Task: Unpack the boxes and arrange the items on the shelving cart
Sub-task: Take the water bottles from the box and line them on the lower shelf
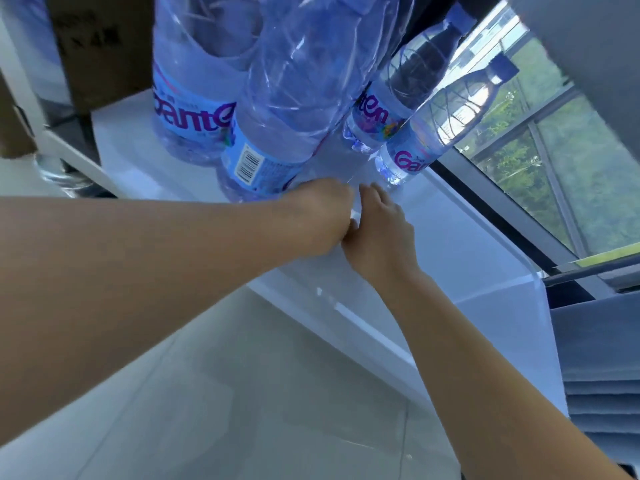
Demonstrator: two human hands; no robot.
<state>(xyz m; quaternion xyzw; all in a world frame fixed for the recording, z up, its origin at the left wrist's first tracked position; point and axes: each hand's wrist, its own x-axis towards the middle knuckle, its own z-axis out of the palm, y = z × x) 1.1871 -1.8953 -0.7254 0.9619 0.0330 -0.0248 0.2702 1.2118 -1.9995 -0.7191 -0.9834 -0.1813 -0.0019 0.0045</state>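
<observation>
Shrink-wrapped water bottles point(270, 109) just beyond both hands' fingers point(372, 192), their grip hidden, on the shelf point(467, 237).

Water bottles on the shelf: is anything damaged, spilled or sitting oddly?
No spill or damage shows. The shrink-wrapped bottle pack stands on the white shelf with its clear wrap loose and wrinkled. Both hands, left hand and right hand, meet at the wrap's lower edge. Two small bottles stand beside it, upright.
</observation>
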